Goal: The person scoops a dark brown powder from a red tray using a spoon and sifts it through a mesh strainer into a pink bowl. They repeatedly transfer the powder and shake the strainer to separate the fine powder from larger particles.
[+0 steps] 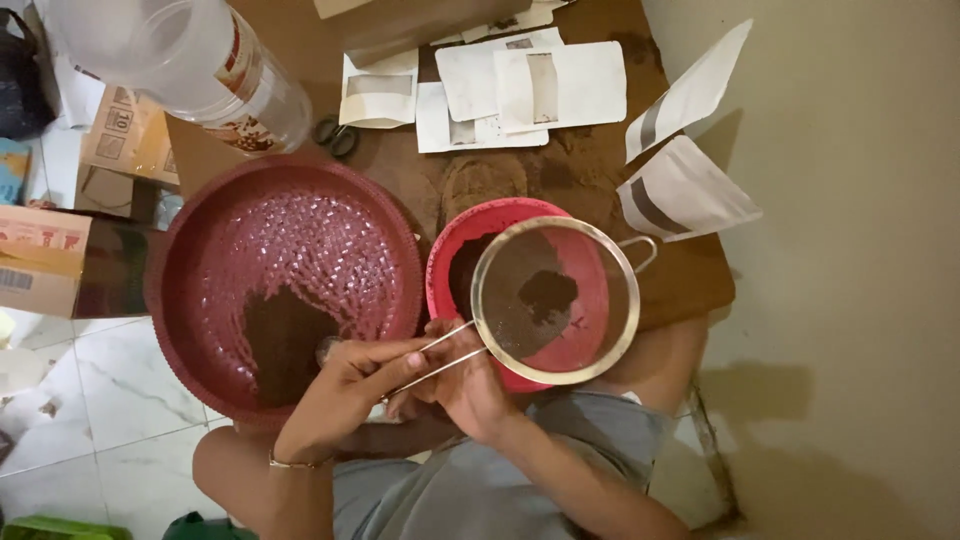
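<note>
A round metal sieve (pixel 600 345) with a clump of brown powder (pixel 547 293) in its mesh is held over a small red bowl (pixel 462 238). Its wire handle (pixel 452 350) points toward me. My left hand (pixel 345 390), a thin bracelet on its wrist, pinches that handle with the fingertips. My right hand (pixel 468 392) grips the same handle from below, close to the bowl's near rim. To the left stands a large red textured basin (pixel 300 235) holding a patch of brown powder (pixel 280 345).
Several white window pouches (pixel 530 85) lie at the back of the brown board (pixel 690 275), and two more pouches (pixel 690 190) sit at the right. Scissors (pixel 336 136) and a clear plastic jar (pixel 190 60) are behind the basin. Cardboard boxes (pixel 40 260) stand at the left.
</note>
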